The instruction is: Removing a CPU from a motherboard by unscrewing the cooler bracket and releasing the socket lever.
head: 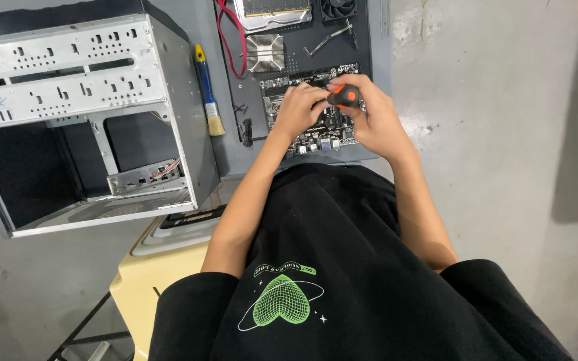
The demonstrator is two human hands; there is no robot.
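Note:
A dark motherboard [282, 83] lies on a black mat [362, 47] in front of me. My right hand [372, 113] grips a screwdriver with an orange and black handle [346, 95], held upright over the board. My left hand [298, 107] rests on the board right beside it, its fingers touching the screwdriver's handle. Both hands cover the board's middle, so the tip of the tool is hidden.
An empty grey computer case [81, 113] stands open at the left. A blue-handled brush [207, 90] lies next to it. A silver heatsink [265, 53], a red cable [225, 40], a drive [272, 12], a fan [338, 8] and tweezers [329, 38] lie beyond the board. A cream-yellow box [142, 281] sits below.

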